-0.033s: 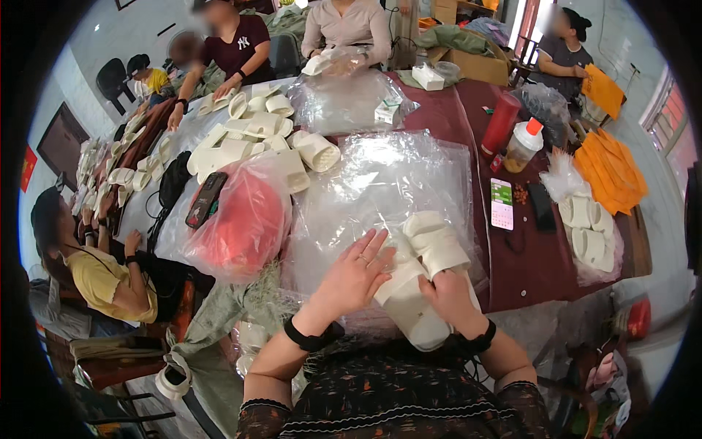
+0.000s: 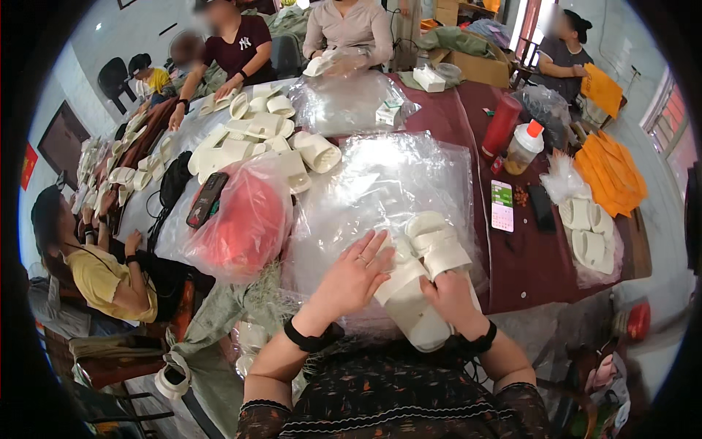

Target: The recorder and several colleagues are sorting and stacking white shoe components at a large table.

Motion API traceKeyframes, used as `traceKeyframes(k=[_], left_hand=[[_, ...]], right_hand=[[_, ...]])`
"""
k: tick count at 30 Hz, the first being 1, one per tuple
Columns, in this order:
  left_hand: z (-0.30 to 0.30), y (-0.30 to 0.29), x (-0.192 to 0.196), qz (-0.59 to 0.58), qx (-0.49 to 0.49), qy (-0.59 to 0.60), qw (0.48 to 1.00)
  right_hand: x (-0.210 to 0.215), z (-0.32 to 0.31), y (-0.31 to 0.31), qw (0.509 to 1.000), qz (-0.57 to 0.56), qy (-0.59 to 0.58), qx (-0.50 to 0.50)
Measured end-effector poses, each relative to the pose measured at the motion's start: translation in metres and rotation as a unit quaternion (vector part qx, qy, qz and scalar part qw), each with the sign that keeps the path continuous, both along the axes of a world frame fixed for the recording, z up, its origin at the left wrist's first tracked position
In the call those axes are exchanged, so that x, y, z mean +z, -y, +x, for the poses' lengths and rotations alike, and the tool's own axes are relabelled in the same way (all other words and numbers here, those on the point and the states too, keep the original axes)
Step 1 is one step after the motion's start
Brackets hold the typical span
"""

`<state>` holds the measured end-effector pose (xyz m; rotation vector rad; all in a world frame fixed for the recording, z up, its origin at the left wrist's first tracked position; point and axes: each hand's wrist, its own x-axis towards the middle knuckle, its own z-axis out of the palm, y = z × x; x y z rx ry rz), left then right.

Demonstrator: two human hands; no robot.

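A pair of cream slide slippers lies in front of me at the near edge of a stack of clear plastic bags (image 2: 344, 197). The right-hand slipper (image 2: 446, 256) has its toe pointing away, and the other slipper (image 2: 409, 293) lies against its left side. My right hand (image 2: 455, 298) is closed on the right slipper, its fingers curled at the strap and partly hidden there. Flat and with fingers stretched out, my left hand (image 2: 355, 276) rests beside the left slipper, over the bags. Whether it presses on the slipper's edge I cannot tell.
Loose cream slippers (image 2: 256, 132) are heaped at the far left, behind a pink plastic bag (image 2: 245, 234) with a dark device on it. To the right lie a phone (image 2: 502, 205), a bottle (image 2: 523, 150), bagged slippers (image 2: 589, 245) and orange bags (image 2: 610, 172). Several co-workers sit around.
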<state>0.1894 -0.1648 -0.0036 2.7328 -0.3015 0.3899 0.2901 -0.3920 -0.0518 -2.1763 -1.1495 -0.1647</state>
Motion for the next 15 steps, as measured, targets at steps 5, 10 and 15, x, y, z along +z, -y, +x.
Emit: traceKeyframes(k=[5,10,15], left_hand=[[-0.003,-0.028,-0.001,-0.121,0.058,-0.041,0.990],[-0.001,-0.038,0.002,-0.236,0.050,-0.069,0.968],[-0.004,-0.035,0.001,-0.306,0.013,-0.099,0.947]], right_hand=[[0.006,0.003,0.017,0.982,-0.050,-0.176,0.045],[0.013,-0.005,0.022,0.982,0.051,-0.147,0.106],[0.016,0.003,0.021,0.998,0.017,-0.065,0.019]])
